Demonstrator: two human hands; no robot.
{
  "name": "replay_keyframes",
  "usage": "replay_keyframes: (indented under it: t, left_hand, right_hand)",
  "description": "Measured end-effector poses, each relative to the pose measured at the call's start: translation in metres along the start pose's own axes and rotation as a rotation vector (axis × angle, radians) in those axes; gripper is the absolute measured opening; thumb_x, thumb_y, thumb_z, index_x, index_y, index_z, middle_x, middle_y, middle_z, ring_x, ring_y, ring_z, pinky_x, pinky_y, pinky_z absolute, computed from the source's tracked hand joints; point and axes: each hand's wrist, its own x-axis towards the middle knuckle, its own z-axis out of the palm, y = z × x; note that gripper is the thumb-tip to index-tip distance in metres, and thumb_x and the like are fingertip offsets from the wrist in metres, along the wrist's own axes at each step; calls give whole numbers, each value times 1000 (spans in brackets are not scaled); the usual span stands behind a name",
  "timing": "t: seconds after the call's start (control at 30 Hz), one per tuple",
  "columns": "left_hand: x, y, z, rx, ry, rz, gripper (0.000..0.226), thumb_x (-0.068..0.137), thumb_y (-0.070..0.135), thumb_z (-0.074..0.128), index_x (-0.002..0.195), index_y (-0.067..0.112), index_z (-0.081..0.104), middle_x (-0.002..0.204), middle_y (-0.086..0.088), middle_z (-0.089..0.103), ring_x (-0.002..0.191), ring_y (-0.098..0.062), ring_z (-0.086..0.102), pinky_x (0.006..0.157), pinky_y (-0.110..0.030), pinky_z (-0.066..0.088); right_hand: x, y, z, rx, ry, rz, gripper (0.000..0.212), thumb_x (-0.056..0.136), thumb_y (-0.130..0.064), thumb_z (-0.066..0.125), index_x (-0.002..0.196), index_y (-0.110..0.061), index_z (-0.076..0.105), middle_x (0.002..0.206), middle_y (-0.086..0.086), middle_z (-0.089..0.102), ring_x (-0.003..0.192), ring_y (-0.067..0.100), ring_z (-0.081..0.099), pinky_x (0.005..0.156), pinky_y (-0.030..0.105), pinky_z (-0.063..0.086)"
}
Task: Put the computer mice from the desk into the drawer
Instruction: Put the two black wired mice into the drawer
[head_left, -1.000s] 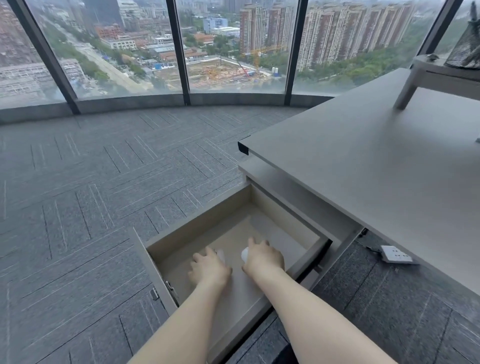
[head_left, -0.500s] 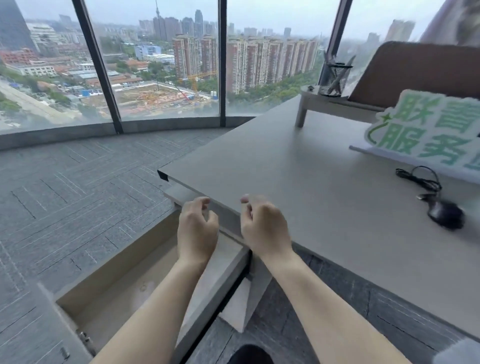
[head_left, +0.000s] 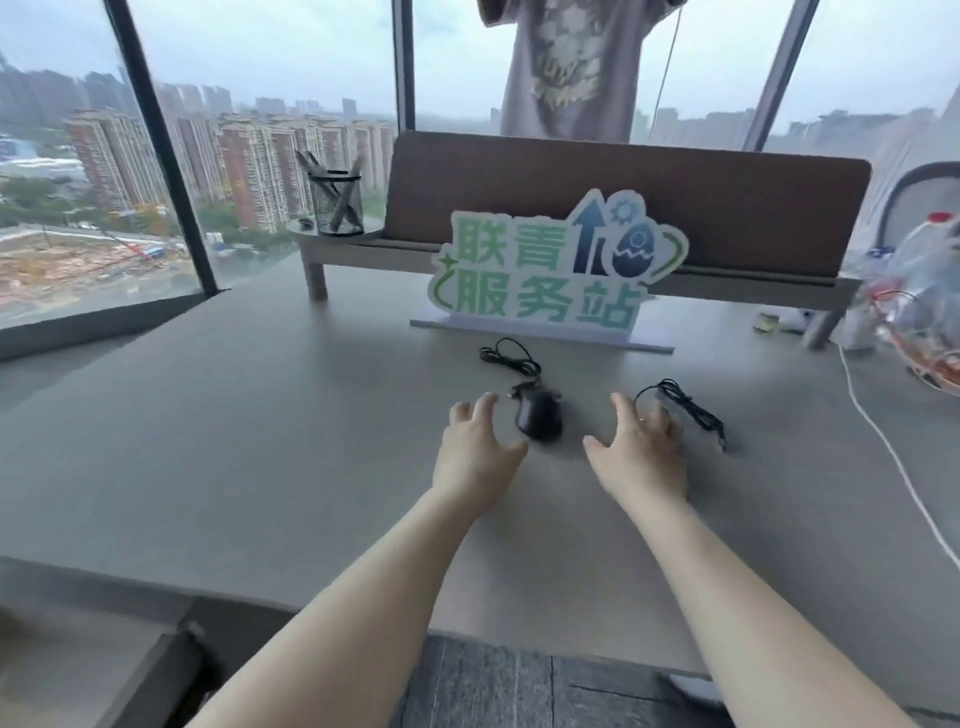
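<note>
Left hand (head_left: 475, 452): fingers spread and curved, empty, hovering just left of the black mouse.
Right hand (head_left: 641, 449): open, fingers splayed, palm down over a spot on the desk; what lay beneath it could not be told.
Black mouse (head_left: 540, 415): smooth, rounded shell, resting on the matte grey desk (head_left: 260, 441) between the two hands, its thin cable (head_left: 511, 356) looped on the far side.
Second cable (head_left: 691, 410): black, coiled, trailing to a plug just right of the right hand.
Sign (head_left: 550, 275): flat cut-out with green characters, standing beyond the mouse.
Pen holder (head_left: 336, 203): black wire mesh, far left on a low shelf.
</note>
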Motion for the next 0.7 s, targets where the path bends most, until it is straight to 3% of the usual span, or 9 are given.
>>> replay_keyframes:
  t: [0.1, 0.2, 0.33, 0.43, 0.6, 0.7]
  left_hand:
    - [21, 27, 36, 100, -20, 11, 71, 82, 42, 59, 146, 33, 29, 149, -8, 33, 131, -35, 38, 102, -40, 38]
    - [37, 42, 59, 275, 19, 9, 63, 82, 47, 59, 139, 32, 37, 142, -10, 42, 127, -37, 40, 101, -40, 34]
    - [54, 44, 70, 401, 95, -14, 50, 80, 42, 59, 126, 26, 46, 127, -16, 55, 120, -38, 45, 95, -43, 36]
    - [49, 43, 58, 275, 141, -42, 46, 77, 35, 60, 119, 23, 45, 119, -17, 55, 112, -38, 47, 90, -43, 38]
    - [13, 29, -7, -49, 355, -16, 56, 76, 36, 62, 127, 26, 42, 118, -10, 52, 108, -33, 52, 89, -41, 47]
    - [-17, 18, -63, -190, 510, 37, 55, 77, 30, 64, 128, 23, 46, 119, -7, 52, 111, -28, 52, 88, -31, 41]
  right_hand:
    - [17, 27, 11, -4, -86, 50, 72, 87, -48, 60, 145, -19, 29, 150, 27, 31, 140, 43, 26, 111, 47, 32]
    - [20, 40, 19, 44, -9, 28, 63, 86, -40, 63, 139, -17, 38, 132, 26, 48, 122, 42, 47, 98, 43, 43]
    - [18, 42, 22, 76, 58, -23, 53, 84, -30, 63, 133, -18, 48, 124, 22, 53, 111, 40, 52, 91, 41, 43]
    - [15, 38, 18, 185, 70, -58, 52, 82, -26, 63, 132, -18, 51, 122, 22, 55, 110, 41, 50, 92, 42, 44]
    - [-11, -11, -15, 427, 164, -226, 51, 85, -27, 62, 134, -22, 50, 124, 13, 56, 113, 33, 46, 93, 37, 41]
    - [-37, -61, -41, 560, 219, -330, 51, 86, -29, 61, 135, -23, 50, 126, 7, 56, 117, 27, 48, 98, 35, 42]
